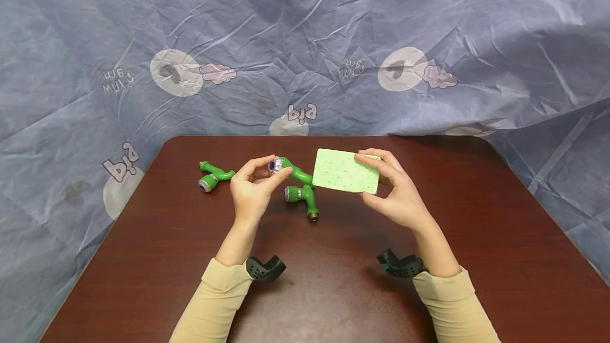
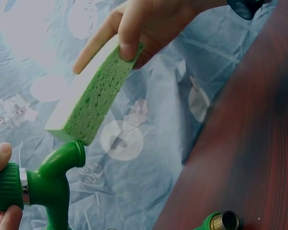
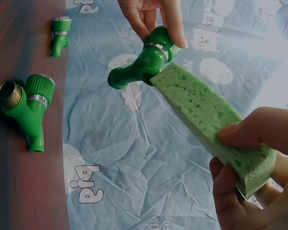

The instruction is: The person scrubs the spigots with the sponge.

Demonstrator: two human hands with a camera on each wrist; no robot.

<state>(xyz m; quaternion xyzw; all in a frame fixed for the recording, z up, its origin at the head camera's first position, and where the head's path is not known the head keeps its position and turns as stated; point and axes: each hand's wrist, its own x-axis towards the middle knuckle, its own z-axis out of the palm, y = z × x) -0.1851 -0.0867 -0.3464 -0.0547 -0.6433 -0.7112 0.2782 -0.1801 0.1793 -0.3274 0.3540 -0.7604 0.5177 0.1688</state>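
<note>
My left hand pinches a green tap by its ribbed knob, thumb on one side and fingers on the other. The tap is held up off the table, its curved spout pointing right. With thumb and fingers my right hand grips a light green rectangular sponge by its right end. In the right wrist view the sponge's far corner meets the tap's spout end. The sponge's porous long side shows in the left wrist view.
A second green tap lies on the brown table just below the held one, its brass threaded end toward me. A third green tap lies farther left. A blue patterned cloth hangs behind the table.
</note>
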